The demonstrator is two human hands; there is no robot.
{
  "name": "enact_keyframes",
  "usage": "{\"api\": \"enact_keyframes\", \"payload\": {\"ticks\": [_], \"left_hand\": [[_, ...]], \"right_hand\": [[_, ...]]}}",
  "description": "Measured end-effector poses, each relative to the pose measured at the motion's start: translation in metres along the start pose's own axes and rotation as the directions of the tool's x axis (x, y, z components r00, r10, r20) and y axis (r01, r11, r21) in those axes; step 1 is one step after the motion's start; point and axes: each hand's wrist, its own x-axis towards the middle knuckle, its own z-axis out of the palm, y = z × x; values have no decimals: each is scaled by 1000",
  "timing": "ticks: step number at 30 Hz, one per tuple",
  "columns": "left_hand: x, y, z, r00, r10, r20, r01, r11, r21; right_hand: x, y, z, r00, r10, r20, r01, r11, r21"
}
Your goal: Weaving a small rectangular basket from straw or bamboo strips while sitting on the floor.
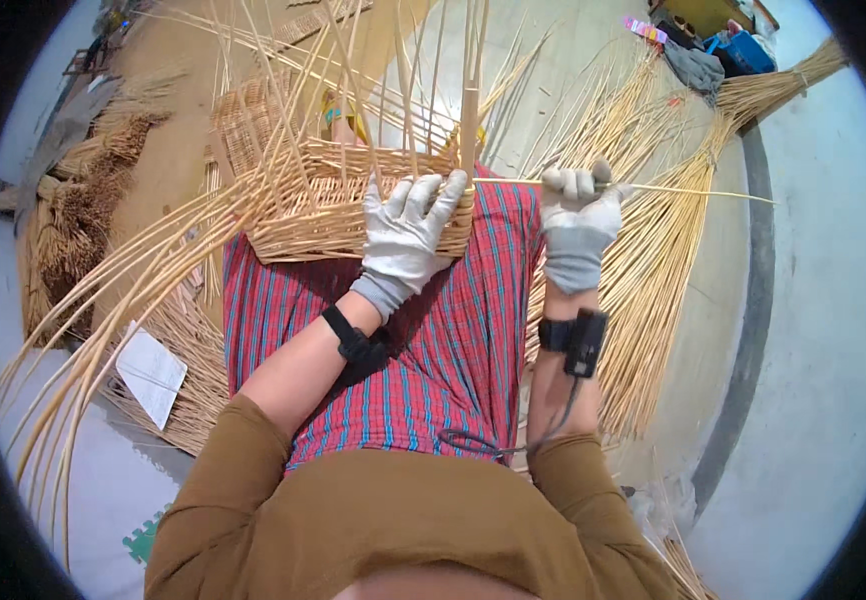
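A partly woven wicker basket (303, 225) lies across my lap, with upright stakes rising from its far side and long loose rods trailing off to the left. My left hand (408, 230), in a white and grey glove, holds the near wall toward its right end, fingertips at the upper edge. My right hand (583, 205), gloved the same way, is closed in a fist around a thin willow rod (698, 191). That rod runs nearly level from the basket's right corner, through the fist, and out to the right. The palm sides of both hands are hidden.
Long loose rods (668, 270) spread over the floor at right, near a tied bundle (778, 90). Darker bundles (78, 215) lie at left. A white sheet (151, 375) rests on rods at lower left. Another woven piece (248, 125) stands beyond the basket. Red plaid cloth (433, 370) covers my lap.
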Motion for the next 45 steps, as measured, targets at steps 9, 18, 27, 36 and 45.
{"api": "enact_keyframes", "payload": {"ticks": [9,18,27,36,45], "left_hand": [[5,4,-7,992,-114,-61,80,910,-406],[-7,-79,-27,729,-472,496,463,-195,-865],[158,-14,-30,967,-238,90,238,722,-650],[1,-51,-62,969,132,207,80,627,-775],[-163,-159,-117,803,-596,-12,551,750,-366]], "right_hand": [[-72,96,51,788,460,409,454,15,-891],[18,33,-7,864,485,-136,74,-389,-918],[-12,89,-51,975,-27,221,178,-502,-847],[8,95,-95,995,-100,22,-18,-389,-921],[-96,133,0,784,-59,618,587,-252,-769]]}}
